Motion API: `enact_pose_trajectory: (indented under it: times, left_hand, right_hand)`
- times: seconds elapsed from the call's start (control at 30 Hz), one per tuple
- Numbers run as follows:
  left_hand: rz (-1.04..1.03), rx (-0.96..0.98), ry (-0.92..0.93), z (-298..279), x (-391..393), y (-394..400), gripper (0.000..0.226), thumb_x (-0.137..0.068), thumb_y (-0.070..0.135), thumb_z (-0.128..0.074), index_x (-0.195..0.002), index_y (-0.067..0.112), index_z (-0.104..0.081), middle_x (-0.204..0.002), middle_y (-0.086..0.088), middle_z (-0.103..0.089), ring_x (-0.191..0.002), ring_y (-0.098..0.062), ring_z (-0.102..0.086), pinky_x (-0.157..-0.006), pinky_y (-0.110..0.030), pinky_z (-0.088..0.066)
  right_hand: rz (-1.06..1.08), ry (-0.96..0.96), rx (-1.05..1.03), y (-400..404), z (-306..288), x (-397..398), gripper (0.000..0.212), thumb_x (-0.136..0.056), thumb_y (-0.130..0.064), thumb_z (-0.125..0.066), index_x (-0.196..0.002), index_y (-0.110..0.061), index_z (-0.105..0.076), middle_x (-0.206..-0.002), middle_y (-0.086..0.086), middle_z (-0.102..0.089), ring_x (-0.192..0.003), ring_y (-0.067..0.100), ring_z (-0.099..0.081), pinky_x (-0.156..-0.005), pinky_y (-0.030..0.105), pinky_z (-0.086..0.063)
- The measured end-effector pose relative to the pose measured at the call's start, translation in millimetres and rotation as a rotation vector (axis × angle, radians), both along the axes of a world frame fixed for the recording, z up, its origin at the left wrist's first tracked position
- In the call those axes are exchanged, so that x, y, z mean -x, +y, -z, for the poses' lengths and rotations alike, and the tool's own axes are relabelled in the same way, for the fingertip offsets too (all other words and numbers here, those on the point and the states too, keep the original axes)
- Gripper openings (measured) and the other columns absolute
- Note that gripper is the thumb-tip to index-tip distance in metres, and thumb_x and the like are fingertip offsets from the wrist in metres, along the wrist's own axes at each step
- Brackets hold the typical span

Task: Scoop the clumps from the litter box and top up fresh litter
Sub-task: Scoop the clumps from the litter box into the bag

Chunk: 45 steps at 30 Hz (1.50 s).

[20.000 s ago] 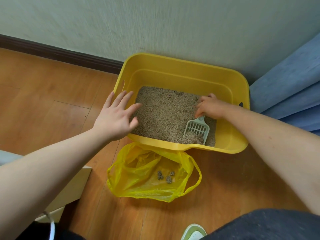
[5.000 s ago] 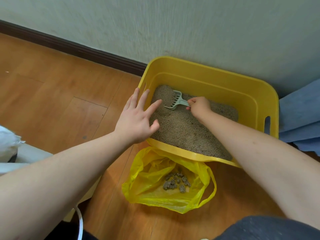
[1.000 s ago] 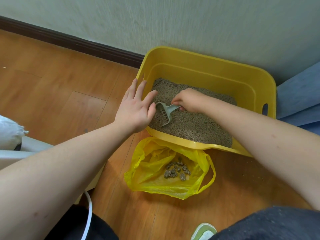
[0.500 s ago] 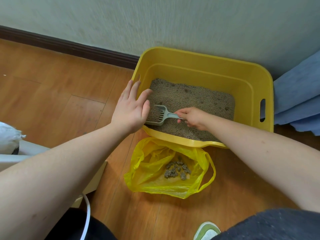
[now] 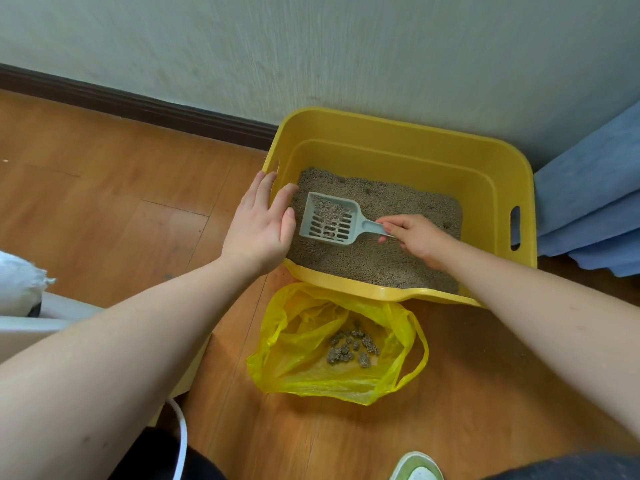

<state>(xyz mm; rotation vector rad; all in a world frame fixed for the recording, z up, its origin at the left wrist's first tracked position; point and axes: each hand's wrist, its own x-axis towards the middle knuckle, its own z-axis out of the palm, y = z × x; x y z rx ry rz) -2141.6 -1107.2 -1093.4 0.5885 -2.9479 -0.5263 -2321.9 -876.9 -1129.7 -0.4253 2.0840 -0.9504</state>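
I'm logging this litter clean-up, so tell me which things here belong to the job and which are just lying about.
Part of the job:
yellow litter box
slotted scoop, held by the right hand
left hand, steadying the box
yellow plastic bag with clumps

Just lying about:
blue fabric
white cable
shoe

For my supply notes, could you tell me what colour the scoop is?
Pale grey-green scoop, seen in the head view.

Glossy yellow plastic litter box (image 5: 391, 136), granular litter (image 5: 381, 258), crinkly film bag (image 5: 298, 341), wood floor (image 5: 104, 188).
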Motion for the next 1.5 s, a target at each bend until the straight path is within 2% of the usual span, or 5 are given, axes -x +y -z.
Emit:
enact_pose_trajectory:
  times: [0.37, 0.8, 1.0, 1.2, 1.5]
  left_hand:
    - [0.018, 0.030, -0.029, 1.3, 0.1, -0.3, 0.053, -0.098, 0.041, -0.019, -0.146, 0.025, -0.034, -0.161, -0.011, -0.020, -0.151, -0.027, -0.006, -0.122, -0.044, -0.012]
    - [0.040, 0.062, -0.011, 3.6, 0.7, -1.4, 0.054, -0.096, 0.039, -0.024, -0.145, 0.021, -0.038, -0.158, -0.014, -0.025, -0.150, -0.030, -0.009, -0.120, -0.045, -0.015]
    - [0.044, 0.068, -0.001, 4.7, 0.5, -1.8, 0.054, -0.096, 0.039, -0.024, -0.145, 0.020, -0.038, -0.158, -0.015, -0.026, -0.150, -0.032, -0.010, -0.120, -0.046, -0.016]
    - [0.035, 0.071, -0.017, 4.8, 0.6, -1.8, 0.053, -0.097, 0.037, -0.027, -0.146, 0.021, -0.037, -0.159, -0.015, -0.024, -0.150, -0.031, -0.009, -0.120, -0.044, -0.013]
    - [0.035, 0.081, -0.023, 6.0, 1.4, -2.0, 0.054, -0.095, 0.038, -0.024, -0.145, 0.022, -0.036, -0.158, -0.014, -0.024, -0.150, -0.030, -0.008, -0.121, -0.046, -0.015]
  right_hand:
    - [0.045, 0.087, -0.047, 21.0, -12.6, 4.2, 0.025, -0.099, -0.022, -0.049, -0.117, -0.026, -0.065, -0.083, -0.005, -0.072, -0.048, 0.010, -0.035, -0.043, 0.023, -0.027]
    - [-0.066, 0.293, -0.448, -13.5, -24.2, 18.7, 0.027, -0.098, -0.025, -0.051, -0.121, -0.021, -0.064, -0.087, -0.001, -0.070, -0.049, 0.008, -0.044, -0.042, 0.022, -0.031]
    - [-0.151, 0.339, -0.406, -64.6, -12.2, -2.5, 0.024, -0.096, -0.017, -0.055, -0.117, -0.016, -0.066, -0.093, 0.001, -0.068, -0.060, 0.010, -0.052, -0.050, 0.023, -0.040]
    - [0.082, 0.046, -0.187, -64.8, 7.5, -13.9, 0.031, -0.100, -0.022, -0.047, -0.129, -0.015, -0.058, -0.100, 0.003, -0.070, -0.047, 0.006, -0.038, -0.035, 0.015, -0.026]
    - [0.012, 0.181, -0.155, 5.1, -8.6, 11.4, 0.027, -0.100, -0.024, -0.047, -0.122, -0.024, -0.063, -0.088, -0.004, -0.071, -0.042, 0.007, -0.033, -0.035, 0.017, -0.024]
